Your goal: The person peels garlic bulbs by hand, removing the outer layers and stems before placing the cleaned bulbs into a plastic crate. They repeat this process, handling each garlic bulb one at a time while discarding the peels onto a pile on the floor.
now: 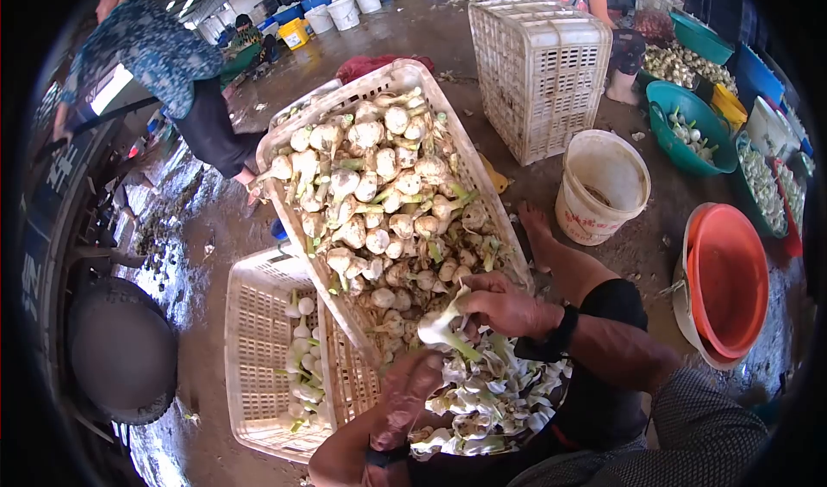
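Note:
A white garlic bulb (441, 329) with a short green stem is in my right hand (510, 304), its fingers pinched on the loose papery skin. Just below the bulb is my left hand (408, 392), with curled fingers; what they hold, if anything, is hidden. In front of both hands a tilted white crate (482, 177) is heaped with unpeeled garlic bulbs (377, 194). Peeled garlic (303, 349) with green stems lies in a lower crate (245, 371) to the left. A pile of garlic skins (491, 392) sits beneath my hands.
Stacked white crates (543, 74) and a white bucket (603, 186) stand ahead right. Orange basins (732, 280) are at the right. Green basins (668, 134) with garlic lie farther off. A person in a blue patterned shirt (155, 52) bends at the left, near a dark round tub (121, 349).

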The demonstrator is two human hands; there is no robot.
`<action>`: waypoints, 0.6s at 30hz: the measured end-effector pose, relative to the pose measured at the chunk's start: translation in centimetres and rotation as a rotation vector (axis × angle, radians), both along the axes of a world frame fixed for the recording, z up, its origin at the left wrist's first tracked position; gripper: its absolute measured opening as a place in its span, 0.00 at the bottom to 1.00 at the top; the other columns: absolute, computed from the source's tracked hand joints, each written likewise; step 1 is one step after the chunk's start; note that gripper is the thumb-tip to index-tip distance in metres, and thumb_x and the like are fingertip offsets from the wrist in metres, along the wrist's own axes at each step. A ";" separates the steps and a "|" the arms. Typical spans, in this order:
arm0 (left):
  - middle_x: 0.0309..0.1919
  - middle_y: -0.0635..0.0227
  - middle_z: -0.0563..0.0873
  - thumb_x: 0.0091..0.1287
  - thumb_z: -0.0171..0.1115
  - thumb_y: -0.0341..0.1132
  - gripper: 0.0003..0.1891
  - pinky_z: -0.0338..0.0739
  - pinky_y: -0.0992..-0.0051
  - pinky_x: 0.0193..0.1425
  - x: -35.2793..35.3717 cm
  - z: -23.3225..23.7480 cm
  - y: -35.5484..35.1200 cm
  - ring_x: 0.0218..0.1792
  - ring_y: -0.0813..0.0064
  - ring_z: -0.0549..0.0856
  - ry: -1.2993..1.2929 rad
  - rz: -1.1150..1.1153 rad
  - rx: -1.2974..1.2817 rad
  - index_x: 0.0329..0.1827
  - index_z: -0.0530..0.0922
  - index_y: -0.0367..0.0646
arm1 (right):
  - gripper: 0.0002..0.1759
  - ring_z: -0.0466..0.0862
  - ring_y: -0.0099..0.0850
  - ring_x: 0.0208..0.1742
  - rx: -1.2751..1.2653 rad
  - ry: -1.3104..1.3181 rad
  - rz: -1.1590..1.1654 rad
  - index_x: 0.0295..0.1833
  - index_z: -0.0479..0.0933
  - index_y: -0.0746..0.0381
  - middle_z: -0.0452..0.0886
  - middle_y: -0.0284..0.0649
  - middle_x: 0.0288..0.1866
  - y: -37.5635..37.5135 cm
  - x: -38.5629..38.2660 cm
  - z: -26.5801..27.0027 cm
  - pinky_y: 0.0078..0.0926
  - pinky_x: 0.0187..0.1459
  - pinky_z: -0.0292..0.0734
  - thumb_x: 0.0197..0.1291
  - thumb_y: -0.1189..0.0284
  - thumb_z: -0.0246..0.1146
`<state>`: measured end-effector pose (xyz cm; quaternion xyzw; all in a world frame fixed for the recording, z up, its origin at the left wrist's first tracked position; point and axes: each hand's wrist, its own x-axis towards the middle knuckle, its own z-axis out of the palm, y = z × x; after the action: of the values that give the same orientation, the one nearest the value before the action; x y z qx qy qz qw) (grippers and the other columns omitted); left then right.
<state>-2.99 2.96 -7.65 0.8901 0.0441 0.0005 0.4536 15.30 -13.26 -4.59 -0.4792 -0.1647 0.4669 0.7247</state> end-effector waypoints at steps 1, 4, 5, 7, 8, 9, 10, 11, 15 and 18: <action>0.45 0.59 0.84 0.62 0.70 0.42 0.28 0.82 0.70 0.52 0.3 1.5 -0.5 0.46 0.69 0.85 0.052 0.181 -0.557 0.60 0.74 0.35 | 0.11 0.82 0.22 0.28 -0.020 -0.096 0.072 0.43 0.77 0.69 0.83 0.38 0.32 0.0 -0.1 -0.1 0.21 0.31 0.79 0.63 0.71 0.58; 0.42 0.57 0.82 0.64 0.66 0.55 0.33 0.78 0.72 0.43 1.0 2.2 -1.3 0.39 0.69 0.82 0.031 0.306 -0.992 0.59 0.75 0.34 | 0.10 0.83 0.20 0.30 -0.007 -0.234 0.214 0.46 0.77 0.69 0.84 0.37 0.34 0.0 -1.0 -0.8 0.20 0.33 0.79 0.65 0.73 0.58; 0.43 0.58 0.82 0.62 0.68 0.55 0.34 0.78 0.72 0.44 0.8 -1.5 -0.8 0.40 0.69 0.83 -0.048 0.285 -0.804 0.60 0.74 0.34 | 0.10 0.83 0.19 0.30 0.027 -0.276 0.280 0.46 0.78 0.68 0.84 0.37 0.34 0.0 -1.4 -1.2 0.19 0.33 0.79 0.66 0.72 0.59; 0.46 0.58 0.81 0.57 0.74 0.47 0.33 0.80 0.71 0.44 0.7 -2.9 -0.5 0.42 0.70 0.83 -0.086 0.253 -0.543 0.60 0.75 0.35 | 0.11 0.83 0.19 0.31 0.094 -0.384 0.387 0.47 0.78 0.68 0.84 0.37 0.34 0.1 -1.6 -1.3 0.18 0.32 0.79 0.68 0.70 0.59; 0.46 0.58 0.81 0.57 0.74 0.47 0.33 0.80 0.71 0.44 0.8 -1.8 -0.8 0.42 0.70 0.83 -0.083 0.253 -0.544 0.60 0.75 0.35 | 0.11 0.83 0.19 0.31 0.094 -0.381 0.386 0.47 0.78 0.68 0.84 0.37 0.34 0.0 -1.6 -1.2 0.18 0.32 0.79 0.68 0.70 0.59; 0.47 0.57 0.81 0.55 0.74 0.42 0.31 0.81 0.71 0.44 0.9 -0.3 -1.2 0.43 0.69 0.84 0.007 0.313 -0.693 0.59 0.75 0.35 | 0.12 0.83 0.20 0.30 0.043 -0.343 0.366 0.48 0.78 0.69 0.84 0.37 0.33 0.0 -1.7 -1.1 0.18 0.31 0.79 0.68 0.70 0.59; 0.47 0.57 0.82 0.54 0.74 0.38 0.29 0.81 0.70 0.44 0.9 0.4 -1.3 0.43 0.69 0.84 0.097 0.374 -0.842 0.58 0.76 0.36 | 0.13 0.83 0.21 0.29 -0.007 -0.305 0.346 0.48 0.77 0.69 0.83 0.38 0.33 -0.1 -1.8 -0.9 0.19 0.30 0.79 0.67 0.70 0.58; 0.47 0.57 0.82 0.54 0.74 0.38 0.29 0.81 0.70 0.44 0.8 0.3 -1.0 0.43 0.69 0.84 0.097 0.374 -0.841 0.58 0.76 0.36 | 0.13 0.83 0.21 0.29 -0.007 -0.305 0.346 0.48 0.77 0.69 0.83 0.38 0.33 0.0 -1.7 -0.5 0.19 0.30 0.79 0.67 0.70 0.58; 0.47 0.59 0.82 0.52 0.71 0.28 0.28 0.81 0.71 0.48 0.4 1.0 -0.7 0.44 0.71 0.84 0.079 0.218 -0.823 0.58 0.75 0.36 | 0.15 0.82 0.22 0.25 -0.084 -0.146 -0.023 0.41 0.78 0.70 0.82 0.37 0.28 0.6 1.0 0.0 0.21 0.28 0.78 0.66 0.66 0.56; 0.50 0.57 0.81 0.50 0.69 0.24 0.28 0.81 0.70 0.51 0.5 2.2 -1.2 0.48 0.67 0.83 -0.009 0.195 -1.078 0.58 0.75 0.36 | 0.15 0.81 0.26 0.25 -0.081 -0.051 -0.215 0.42 0.79 0.67 0.82 0.38 0.30 0.2 2.3 -0.8 0.25 0.30 0.79 0.66 0.65 0.56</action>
<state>-2.44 1.73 -5.43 0.5232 0.1186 0.0236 0.8436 17.63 -13.02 -5.35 -0.5349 -0.1117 0.3803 0.7462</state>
